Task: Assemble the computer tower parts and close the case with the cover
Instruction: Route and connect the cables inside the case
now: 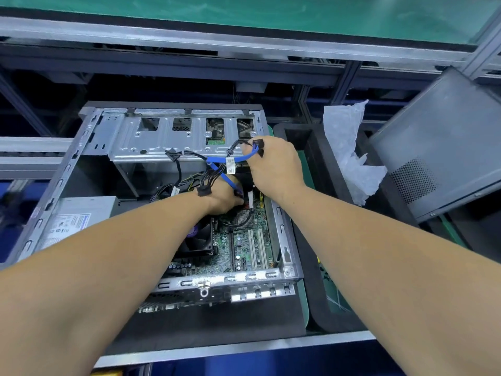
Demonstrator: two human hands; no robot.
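while the right hand (273, 164) fingers hold the blue cable (245, 157) up and the left hand (226, 198) pinches its lower plug at the motherboard (244, 240) inside the open case (282, 229), a skewed push could bend the socket; the cover (444, 142) leans far right.

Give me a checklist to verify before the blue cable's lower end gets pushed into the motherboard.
1. Upper end of blue cable held up out of the way: ok, right hand grips it together with a black connector.
2. Lower end in left hand: ok, fingers hold it at the motherboard.
3. Plug lined up with its socket: cannot tell, the hand hides it.
4. Black power cables clear of the socket: not ok, they drape over the left wrist.
5. Cover off the case: ok, leaning at the right.
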